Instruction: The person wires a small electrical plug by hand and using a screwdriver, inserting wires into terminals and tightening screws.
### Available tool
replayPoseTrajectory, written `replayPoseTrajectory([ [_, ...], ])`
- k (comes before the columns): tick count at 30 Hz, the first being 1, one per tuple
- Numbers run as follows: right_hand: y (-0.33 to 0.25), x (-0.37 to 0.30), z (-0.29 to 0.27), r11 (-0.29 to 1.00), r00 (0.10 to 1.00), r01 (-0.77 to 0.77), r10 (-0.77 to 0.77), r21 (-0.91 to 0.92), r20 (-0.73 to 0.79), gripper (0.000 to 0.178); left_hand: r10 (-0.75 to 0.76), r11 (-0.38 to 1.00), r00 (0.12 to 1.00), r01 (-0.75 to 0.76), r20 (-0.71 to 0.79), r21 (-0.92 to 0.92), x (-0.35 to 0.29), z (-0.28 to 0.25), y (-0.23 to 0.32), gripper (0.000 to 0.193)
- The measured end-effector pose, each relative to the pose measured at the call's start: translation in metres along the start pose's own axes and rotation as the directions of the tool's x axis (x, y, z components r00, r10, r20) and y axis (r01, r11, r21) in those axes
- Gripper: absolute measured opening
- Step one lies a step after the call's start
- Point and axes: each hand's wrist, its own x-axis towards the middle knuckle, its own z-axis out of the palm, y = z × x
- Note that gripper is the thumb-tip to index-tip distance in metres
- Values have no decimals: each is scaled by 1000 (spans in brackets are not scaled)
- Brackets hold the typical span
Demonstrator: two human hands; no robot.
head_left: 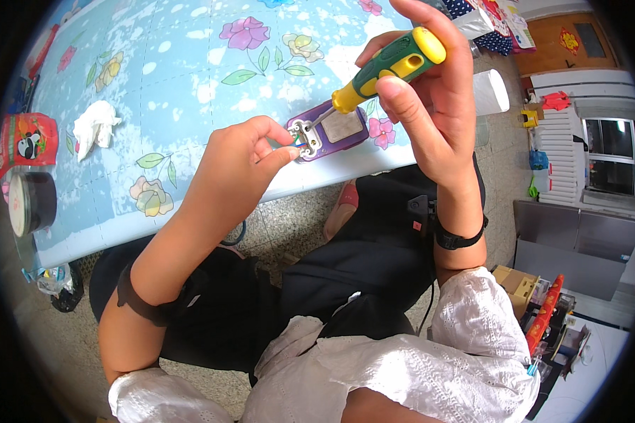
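Observation:
On the near edge of the table lies a small purple device (343, 132) with a grey panel and an exposed white metal part at its left end. Its exact kind I cannot tell. My right hand (437, 92) is wrapped round the green and yellow handle of a screwdriver (388, 70). The tool slants down to the left, and its shaft reaches the white metal part. At the device's left end, the thumb and fingers of my left hand (250, 151) pinch around thin coloured wires (300, 140); their tips partly cover what they hold.
A flowered light-blue cloth covers the table (190, 84). Crumpled white tissue (96, 129), a red packet (28, 144) and a dark round tub (32, 203) are at the left. Near the right edge lies a white roll (491, 92). My lap is just below the table edge.

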Motion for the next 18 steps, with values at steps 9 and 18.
replayPoseTrajectory([
  [9,15,3,-2,989,990,140,-139,-41,26,66,404,881,899,-333,-168,337,-3,16,-12,16],
  [18,6,-3,12,991,975,132,-136,-38,-176,66,308,945,932,-276,-190,175,-2,16,-12,11],
])
